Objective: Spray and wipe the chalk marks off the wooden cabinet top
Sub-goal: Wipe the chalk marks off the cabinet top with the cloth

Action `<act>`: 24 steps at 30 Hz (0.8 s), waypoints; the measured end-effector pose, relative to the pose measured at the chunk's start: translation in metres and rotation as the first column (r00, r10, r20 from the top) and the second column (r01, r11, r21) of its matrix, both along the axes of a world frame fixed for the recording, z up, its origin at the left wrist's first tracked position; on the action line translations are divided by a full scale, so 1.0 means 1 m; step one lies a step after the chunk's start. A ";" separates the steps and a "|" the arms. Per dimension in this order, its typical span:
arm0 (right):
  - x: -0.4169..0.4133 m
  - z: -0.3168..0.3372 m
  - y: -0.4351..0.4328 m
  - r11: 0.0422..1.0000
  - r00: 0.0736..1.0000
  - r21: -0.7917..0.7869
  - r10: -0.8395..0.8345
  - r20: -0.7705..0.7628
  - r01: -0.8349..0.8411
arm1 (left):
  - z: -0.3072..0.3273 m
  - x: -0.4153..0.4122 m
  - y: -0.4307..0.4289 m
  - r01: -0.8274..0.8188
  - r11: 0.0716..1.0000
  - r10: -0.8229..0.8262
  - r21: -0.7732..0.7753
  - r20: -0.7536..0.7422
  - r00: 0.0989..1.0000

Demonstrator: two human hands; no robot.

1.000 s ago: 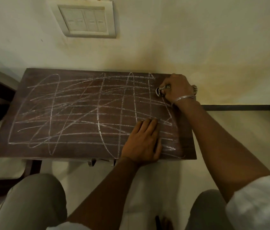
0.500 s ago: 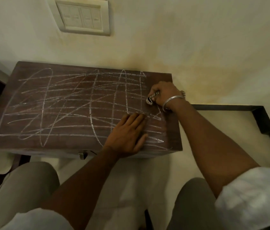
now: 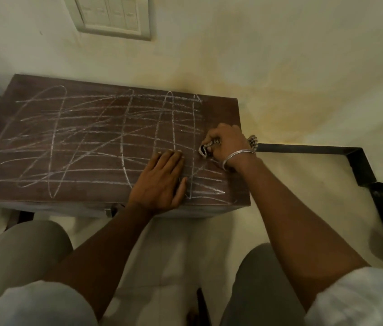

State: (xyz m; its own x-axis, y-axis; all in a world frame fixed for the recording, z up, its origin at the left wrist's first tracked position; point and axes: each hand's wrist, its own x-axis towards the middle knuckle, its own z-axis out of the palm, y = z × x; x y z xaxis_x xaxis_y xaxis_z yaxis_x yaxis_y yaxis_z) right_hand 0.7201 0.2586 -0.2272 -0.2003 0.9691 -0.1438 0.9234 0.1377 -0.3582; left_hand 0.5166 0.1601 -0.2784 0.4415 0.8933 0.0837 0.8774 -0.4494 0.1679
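Pressing our left hand (image 3: 160, 182) flat on the wooden cabinet top (image 3: 218, 114), fingers straight and holding nothing, we rest it near the front edge, right of the middle. Our right hand (image 3: 225, 144) is clenched round a crumpled checked cloth (image 3: 205, 149) down on the top close to the right edge, a metal bangle (image 3: 237, 156) on its wrist. White chalk marks (image 3: 91, 137) cross the top from the left edge almost to the right; the back right corner shows plain wood

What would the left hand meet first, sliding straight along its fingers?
Probably the cream wall, after crossing white chalk marks on the dark wooden cabinet top; the right hand gripping a patterned cloth sits aside.
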 end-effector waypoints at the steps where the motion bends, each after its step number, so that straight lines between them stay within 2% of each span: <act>1: 0.004 0.004 0.001 0.998 0.999 -0.057 0.039 -0.019 -0.040 | 0.000 0.000 0.000 -0.001 1.000 0.001 0.004 0.005 1.000; 3: 0.005 0.008 0.002 0.997 0.999 -0.077 0.029 -0.043 -0.032 | -0.001 0.000 -0.001 -0.006 1.000 0.005 0.021 0.014 1.000; 7: -0.009 -0.001 -0.013 0.986 0.992 0.112 -0.128 0.011 0.126 | -0.003 -0.002 0.001 -0.014 0.999 0.013 0.039 0.031 0.999; 12: 0.008 0.008 -0.018 0.996 0.999 -0.079 0.039 -0.021 -0.040 | -0.001 0.000 0.000 -0.019 0.999 0.017 0.037 0.045 0.999; 17: -0.002 0.002 -0.038 0.993 0.995 0.069 -0.099 0.016 0.098 | -0.001 0.000 0.001 -0.023 0.999 0.021 0.037 0.057 0.998; 21: 0.010 0.012 -0.041 0.989 0.998 -0.140 0.052 -0.029 -0.056 | 0.001 0.000 0.001 -0.028 0.999 0.026 0.029 0.063 0.998; 22: 0.011 0.014 -0.043 0.986 0.998 -0.157 0.044 -0.038 -0.049 | 0.002 0.000 0.000 -0.033 0.999 0.031 0.026 0.071 0.997; 24: 0.006 0.011 -0.053 0.997 0.999 -0.067 -0.029 -0.025 0.028 | 0.004 0.000 -0.001 -0.044 0.999 0.042 0.023 0.091 0.995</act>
State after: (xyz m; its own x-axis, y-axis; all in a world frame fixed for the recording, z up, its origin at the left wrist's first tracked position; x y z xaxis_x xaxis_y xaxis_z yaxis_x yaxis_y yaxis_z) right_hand 0.7265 0.2061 -0.2162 -0.1773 0.9629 -0.2035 0.9170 0.0865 -0.3895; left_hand 0.5169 0.1591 -0.2744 0.3926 0.9084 0.1439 0.8775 -0.4168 0.2373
